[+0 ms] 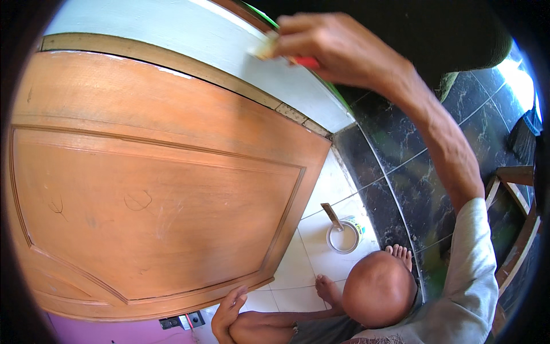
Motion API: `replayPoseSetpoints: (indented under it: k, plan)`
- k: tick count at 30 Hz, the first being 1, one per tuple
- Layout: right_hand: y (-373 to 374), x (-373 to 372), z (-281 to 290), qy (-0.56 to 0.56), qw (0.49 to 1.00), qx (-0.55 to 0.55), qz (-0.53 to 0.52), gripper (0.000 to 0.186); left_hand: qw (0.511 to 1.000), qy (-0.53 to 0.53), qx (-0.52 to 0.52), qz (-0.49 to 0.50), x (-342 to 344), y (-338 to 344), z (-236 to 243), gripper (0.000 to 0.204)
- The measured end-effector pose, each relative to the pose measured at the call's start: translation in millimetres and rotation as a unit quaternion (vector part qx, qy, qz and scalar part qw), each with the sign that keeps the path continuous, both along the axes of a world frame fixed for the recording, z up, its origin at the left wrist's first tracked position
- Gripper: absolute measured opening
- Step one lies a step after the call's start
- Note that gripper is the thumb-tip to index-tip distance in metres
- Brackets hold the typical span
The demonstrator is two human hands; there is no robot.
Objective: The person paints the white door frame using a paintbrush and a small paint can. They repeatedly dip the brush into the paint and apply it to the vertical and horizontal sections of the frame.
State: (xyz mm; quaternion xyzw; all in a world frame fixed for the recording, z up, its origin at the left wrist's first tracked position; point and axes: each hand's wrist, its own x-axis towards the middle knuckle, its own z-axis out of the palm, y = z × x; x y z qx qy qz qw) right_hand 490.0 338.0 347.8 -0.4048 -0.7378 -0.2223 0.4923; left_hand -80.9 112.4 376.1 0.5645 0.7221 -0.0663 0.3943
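At the upper middle, my right hand [326, 46] is closed round a paintbrush [264, 49] with a red handle and pale bristles. The bristles are at the surface of a whitish painted panel [189, 43]; slight blur hides whether they touch it. Low in the view, my left hand [230, 307] holds nothing, its fingers loosely stretched by my bent left leg, close to the lower edge of an orange-brown wooden door [166, 200]. Whether its fingertips touch the door I cannot tell. A small round paint can [344, 237] stands on white tiles, a flat wooden stick [331, 216] leaning in it.
My bare right knee [379, 289] and feet are beside the can. Dark marbled tiles [424, 172] lie to the right, with a wooden frame [518, 246] at the far right. A black socket strip [182, 321] is by the purple wall [103, 329]. Dark fabric [452, 34] fills the upper right.
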Motion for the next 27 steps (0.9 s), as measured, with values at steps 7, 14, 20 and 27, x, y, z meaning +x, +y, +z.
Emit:
replayPoseSetpoints:
  k: [7,14,20,27]
  plan:
    - [7,2,0,0.018,0.987,0.159,-0.013,0.033,1.0,0.003,-0.011,-0.019,2,10,-9,0.049]
    - [-25,-12,-169,0.067,0.994,-0.084,-0.021,0.046,0.999,-0.022,-0.014,0.034,-2,8,-12,0.048]
    - [-40,-21,-242,0.07,0.982,-0.171,-0.04,0.038,0.999,-0.018,-0.022,0.022,2,10,-10,0.046]
    - [-33,-19,-247,0.031,0.958,-0.283,-0.031,0.034,1.0,0.007,-0.004,-0.002,9,7,-4,0.046]
